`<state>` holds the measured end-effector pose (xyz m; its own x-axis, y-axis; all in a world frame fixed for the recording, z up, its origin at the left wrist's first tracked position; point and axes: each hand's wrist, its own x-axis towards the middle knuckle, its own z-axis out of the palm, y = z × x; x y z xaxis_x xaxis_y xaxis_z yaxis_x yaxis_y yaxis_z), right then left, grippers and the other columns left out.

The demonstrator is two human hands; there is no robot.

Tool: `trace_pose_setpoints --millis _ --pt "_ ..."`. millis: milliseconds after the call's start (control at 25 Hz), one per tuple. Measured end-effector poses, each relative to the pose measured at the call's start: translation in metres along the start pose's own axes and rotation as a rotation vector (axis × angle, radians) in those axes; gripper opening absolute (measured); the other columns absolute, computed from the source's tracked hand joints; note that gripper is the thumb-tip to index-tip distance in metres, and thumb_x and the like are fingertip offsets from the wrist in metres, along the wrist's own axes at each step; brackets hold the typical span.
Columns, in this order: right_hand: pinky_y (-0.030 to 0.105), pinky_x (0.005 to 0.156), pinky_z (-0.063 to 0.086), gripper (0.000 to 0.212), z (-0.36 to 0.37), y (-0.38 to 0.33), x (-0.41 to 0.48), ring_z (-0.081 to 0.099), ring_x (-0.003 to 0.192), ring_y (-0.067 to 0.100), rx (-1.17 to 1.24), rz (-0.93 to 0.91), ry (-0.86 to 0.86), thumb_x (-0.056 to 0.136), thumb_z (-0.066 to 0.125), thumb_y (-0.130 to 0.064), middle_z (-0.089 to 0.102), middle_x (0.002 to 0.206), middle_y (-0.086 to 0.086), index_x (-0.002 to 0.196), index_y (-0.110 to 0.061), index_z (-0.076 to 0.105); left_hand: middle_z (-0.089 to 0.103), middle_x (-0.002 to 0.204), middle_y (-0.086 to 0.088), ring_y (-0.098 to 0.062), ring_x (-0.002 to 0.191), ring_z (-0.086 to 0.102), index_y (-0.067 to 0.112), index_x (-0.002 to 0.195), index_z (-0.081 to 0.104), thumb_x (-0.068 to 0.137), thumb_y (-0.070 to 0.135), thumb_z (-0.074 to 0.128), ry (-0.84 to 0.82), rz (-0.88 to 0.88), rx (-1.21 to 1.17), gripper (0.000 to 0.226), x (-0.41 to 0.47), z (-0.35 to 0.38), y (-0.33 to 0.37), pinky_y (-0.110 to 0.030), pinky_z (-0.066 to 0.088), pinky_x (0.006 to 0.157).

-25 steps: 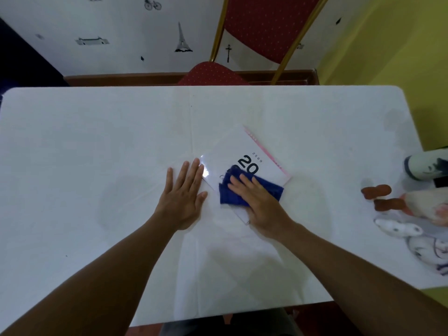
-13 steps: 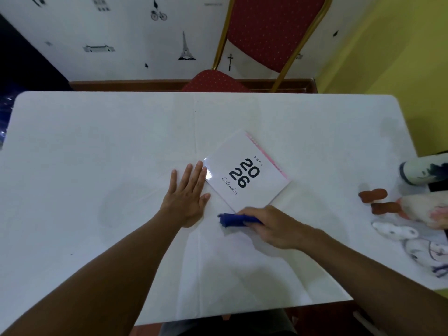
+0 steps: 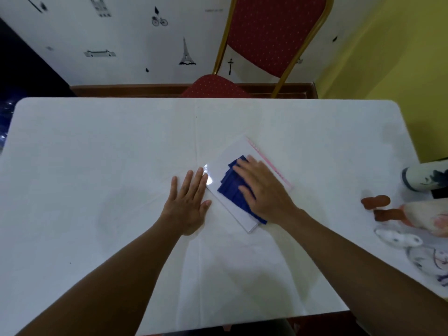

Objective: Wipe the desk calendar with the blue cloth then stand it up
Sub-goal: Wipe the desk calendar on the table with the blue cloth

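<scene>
The white desk calendar (image 3: 236, 151) with a pink binding edge lies flat and turned at an angle in the middle of the white table (image 3: 97, 141). A blue cloth (image 3: 231, 187) is spread over its cover and hides the printed year. My right hand (image 3: 264, 190) presses flat on the cloth, fingers pointing up and left. My left hand (image 3: 188, 202) rests flat on the table with fingers apart, its fingertips touching the calendar's left corner.
Soft toys (image 3: 412, 214) and a white bottle-like object (image 3: 424, 177) lie at the table's right edge. A red chair (image 3: 266, 32) with a gold frame stands behind the far edge. The table's near edge is close to my body.
My right hand has swept the blue cloth from the table just below the calendar back up onto its cover, hiding the printed year. My left hand stayed in place.
</scene>
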<state>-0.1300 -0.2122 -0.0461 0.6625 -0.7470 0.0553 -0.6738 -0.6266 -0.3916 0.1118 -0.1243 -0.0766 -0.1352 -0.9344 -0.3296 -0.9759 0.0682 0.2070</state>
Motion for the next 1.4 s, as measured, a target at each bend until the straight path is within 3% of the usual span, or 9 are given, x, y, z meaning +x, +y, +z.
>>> trace_pose_setpoints --millis 80,160,400,680,880,1080,1280,1400 --pt "0.046 0.127 0.016 0.058 0.018 0.004 -0.003 0.013 0.159 0.024 -0.149 -0.122 -0.181 0.109 0.04 -0.031 0.021 0.171 0.004 0.161 -0.012 0.027 -0.025 0.161 -0.004 -0.025 0.147 -0.024 0.017 0.151 -0.02 0.098 0.053 0.003 -0.012 -0.003 0.001 0.068 0.0 0.0 0.0 -0.056 -0.004 0.119" --pt "0.046 0.127 0.014 0.059 0.028 0.014 0.007 0.008 0.159 0.023 -0.217 -0.125 -0.192 0.11 0.032 -0.035 0.013 0.172 0.003 0.163 -0.013 0.019 -0.023 0.161 -0.004 -0.026 0.147 -0.022 0.016 0.152 -0.018 0.098 0.052 0.003 -0.002 -0.004 0.02 0.068 0.0 0.001 -0.001 -0.057 -0.002 0.119" --pt "0.05 0.125 0.019 0.059 0.03 0.017 0.06 0.011 0.159 0.025 -0.186 0.041 -0.15 0.11 0.028 -0.033 0.013 0.172 0.005 0.163 -0.011 0.017 -0.014 0.163 -0.006 -0.027 0.149 -0.014 0.015 0.154 -0.011 0.1 0.051 0.01 0.029 0.001 0.011 0.068 0.0 0.004 -0.001 -0.057 0.002 0.119" --pt "0.045 0.128 0.012 0.056 0.018 0.01 -0.039 0.008 0.159 0.017 -0.13 -0.282 -0.316 0.11 0.034 -0.028 0.014 0.172 -0.002 0.163 -0.016 0.02 -0.022 0.162 -0.004 -0.026 0.148 -0.021 0.018 0.152 -0.018 0.099 0.053 0.008 0.005 -0.017 0.0 0.068 0.001 0.004 0.0 -0.057 0.0 0.119" --pt "0.047 0.125 0.019 0.059 0.01 0.044 0.029 0.016 0.158 0.025 -0.234 -0.168 -0.298 0.108 0.025 -0.035 0.019 0.171 0.004 0.163 -0.013 0.022 -0.02 0.162 -0.005 -0.027 0.148 -0.018 0.015 0.153 -0.016 0.099 0.052 0.007 0.014 -0.01 0.016 0.069 0.001 0.003 0.001 -0.057 0.0 0.119" --pt "0.051 0.126 0.015 0.06 0.03 0.01 0.036 0.009 0.159 0.026 -0.222 -0.056 -0.213 0.108 0.029 -0.032 0.011 0.173 0.005 0.164 -0.012 0.016 -0.023 0.162 -0.004 -0.025 0.147 -0.022 0.017 0.152 -0.018 0.099 0.053 0.008 0.008 -0.009 0.001 0.069 0.001 0.004 0.0 -0.056 -0.002 0.119" --pt "0.045 0.128 0.009 0.061 0.02 -0.005 -0.042 0.002 0.159 0.019 -0.209 -0.241 -0.344 0.109 0.03 -0.033 0.007 0.173 -0.001 0.165 -0.016 0.011 -0.028 0.16 -0.003 -0.025 0.146 -0.026 0.018 0.15 -0.023 0.1 0.053 0.008 -0.004 -0.019 0.005 0.069 0.002 0.004 0.0 -0.056 -0.003 0.119" --pt "0.045 0.128 0.01 0.058 0.012 0.013 -0.033 0.006 0.159 0.02 -0.167 -0.298 -0.381 0.109 0.032 -0.029 0.012 0.173 -0.002 0.164 -0.017 0.017 -0.029 0.16 -0.003 -0.025 0.146 -0.026 0.017 0.15 -0.024 0.099 0.053 0.005 -0.01 -0.017 0.01 0.069 0.002 0.002 0.0 -0.056 -0.003 0.119"
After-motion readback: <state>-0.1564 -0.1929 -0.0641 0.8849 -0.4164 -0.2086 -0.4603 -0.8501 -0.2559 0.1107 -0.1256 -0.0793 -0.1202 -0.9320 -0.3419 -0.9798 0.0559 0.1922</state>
